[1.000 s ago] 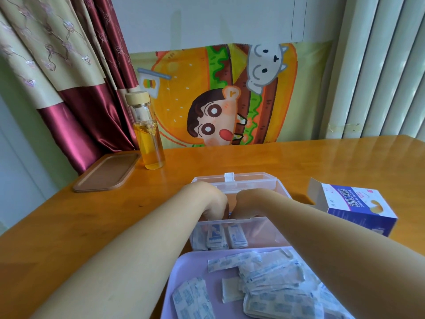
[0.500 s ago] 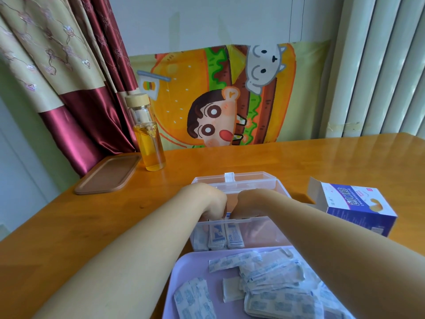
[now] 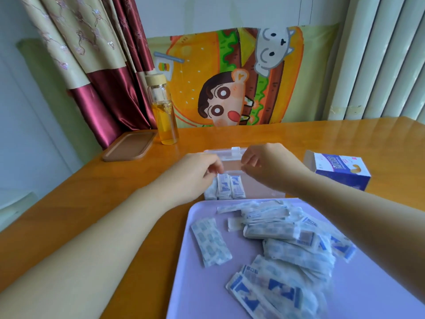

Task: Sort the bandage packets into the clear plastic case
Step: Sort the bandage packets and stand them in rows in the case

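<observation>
The clear plastic case (image 3: 262,188) lies open in the middle of the table, its lid (image 3: 230,151) tipped back. Three bandage packets (image 3: 226,187) stand side by side in its left end. My left hand (image 3: 195,173) hovers at the case's left edge, curled fingertips at the tops of those packets; blur hides whether it pinches one. My right hand (image 3: 266,165) is over the case's right half, fingers loosely curled, nothing seen in them. A heap of loose bandage packets (image 3: 289,240) lies on the lavender tray (image 3: 200,293) in front.
A blue and white bandage box (image 3: 340,171) lies open to the right of the case. A glass bottle of yellow liquid (image 3: 164,116) and a brown tray (image 3: 130,146) stand at the back left. Curtains and a cartoon cloth hang behind the table.
Both hands have risen out of the case and drawn apart, the right one moving right. The three packets in the case now show.
</observation>
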`<act>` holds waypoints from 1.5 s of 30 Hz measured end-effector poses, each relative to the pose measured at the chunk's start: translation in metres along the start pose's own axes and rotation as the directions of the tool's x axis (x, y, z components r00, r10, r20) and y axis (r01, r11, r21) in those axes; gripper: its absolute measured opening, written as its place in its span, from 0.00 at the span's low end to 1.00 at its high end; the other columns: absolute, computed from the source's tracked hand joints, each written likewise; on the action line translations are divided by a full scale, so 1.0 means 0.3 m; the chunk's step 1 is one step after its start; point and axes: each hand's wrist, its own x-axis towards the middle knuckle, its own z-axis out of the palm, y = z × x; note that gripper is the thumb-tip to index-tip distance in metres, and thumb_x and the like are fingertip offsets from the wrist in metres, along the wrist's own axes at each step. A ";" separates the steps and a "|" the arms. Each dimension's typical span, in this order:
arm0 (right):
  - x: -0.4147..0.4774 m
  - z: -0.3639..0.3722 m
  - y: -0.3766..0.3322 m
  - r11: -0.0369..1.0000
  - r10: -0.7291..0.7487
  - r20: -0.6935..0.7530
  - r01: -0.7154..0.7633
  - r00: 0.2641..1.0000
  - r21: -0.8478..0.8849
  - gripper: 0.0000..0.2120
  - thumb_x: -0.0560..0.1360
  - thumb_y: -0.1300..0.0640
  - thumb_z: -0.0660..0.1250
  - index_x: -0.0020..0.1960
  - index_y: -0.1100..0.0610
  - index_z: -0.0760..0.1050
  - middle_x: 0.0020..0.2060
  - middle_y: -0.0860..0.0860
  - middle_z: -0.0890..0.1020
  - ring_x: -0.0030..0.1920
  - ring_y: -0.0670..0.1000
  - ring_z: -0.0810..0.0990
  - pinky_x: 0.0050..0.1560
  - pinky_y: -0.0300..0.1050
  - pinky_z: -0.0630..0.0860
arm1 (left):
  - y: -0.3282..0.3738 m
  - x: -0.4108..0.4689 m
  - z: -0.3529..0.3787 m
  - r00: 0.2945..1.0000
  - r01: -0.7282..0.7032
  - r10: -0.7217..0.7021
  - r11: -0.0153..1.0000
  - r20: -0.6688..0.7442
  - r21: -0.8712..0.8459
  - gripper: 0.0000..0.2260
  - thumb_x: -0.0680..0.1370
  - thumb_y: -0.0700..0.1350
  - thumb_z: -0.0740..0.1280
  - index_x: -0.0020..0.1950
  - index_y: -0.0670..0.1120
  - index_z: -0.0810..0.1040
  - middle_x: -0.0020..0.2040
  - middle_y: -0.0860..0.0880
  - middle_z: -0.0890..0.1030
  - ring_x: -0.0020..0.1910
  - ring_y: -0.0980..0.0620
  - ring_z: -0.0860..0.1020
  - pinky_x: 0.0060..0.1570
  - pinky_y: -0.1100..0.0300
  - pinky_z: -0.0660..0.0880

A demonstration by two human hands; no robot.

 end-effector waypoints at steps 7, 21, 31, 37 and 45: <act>-0.275 -0.046 -0.129 0.962 -0.040 0.551 0.181 0.834 -0.204 0.11 0.73 0.49 0.69 0.53 0.51 0.80 0.41 0.42 0.79 0.35 0.40 0.72 0.31 0.24 0.63 | 0.013 -0.148 0.124 0.844 -0.178 -0.066 0.901 0.532 0.394 0.30 0.74 0.30 0.56 0.69 0.58 0.68 0.67 0.52 0.71 0.63 0.48 0.69 0.51 0.49 0.74; -0.431 0.026 -0.169 0.936 0.131 0.648 0.121 0.751 -0.330 0.31 0.67 0.38 0.71 0.58 0.61 0.74 0.50 0.52 0.77 0.46 0.50 0.75 0.42 0.41 0.69 | 0.119 -0.102 0.122 0.725 -0.227 -0.261 0.783 0.637 0.579 0.19 0.73 0.44 0.72 0.61 0.49 0.69 0.50 0.48 0.73 0.46 0.48 0.71 0.35 0.58 0.65; -0.389 0.044 -0.114 0.948 0.100 0.684 0.141 0.722 -0.287 0.24 0.70 0.46 0.71 0.55 0.65 0.76 0.45 0.57 0.79 0.42 0.53 0.74 0.32 0.41 0.63 | 0.105 -0.080 0.123 0.716 -0.167 -0.271 0.829 0.644 0.534 0.22 0.71 0.45 0.74 0.61 0.47 0.69 0.60 0.46 0.73 0.47 0.48 0.69 0.36 0.60 0.65; -0.362 -0.020 -0.088 0.959 0.055 0.630 0.135 0.775 -0.251 0.17 0.71 0.49 0.70 0.40 0.63 0.71 0.29 0.50 0.65 0.29 0.49 0.62 0.30 0.43 0.58 | 0.125 -0.080 0.121 0.706 -0.198 -0.279 0.805 0.651 0.559 0.20 0.73 0.45 0.72 0.62 0.46 0.70 0.58 0.46 0.73 0.48 0.49 0.68 0.31 0.62 0.61; -0.344 -0.050 -0.055 0.991 0.129 0.556 -0.080 0.821 -0.111 0.10 0.73 0.47 0.69 0.40 0.54 0.75 0.30 0.45 0.76 0.29 0.45 0.72 0.29 0.35 0.64 | 0.139 -0.081 0.124 0.693 -0.234 -0.280 0.785 0.665 0.574 0.16 0.74 0.44 0.71 0.57 0.47 0.70 0.54 0.47 0.73 0.47 0.50 0.68 0.30 0.64 0.61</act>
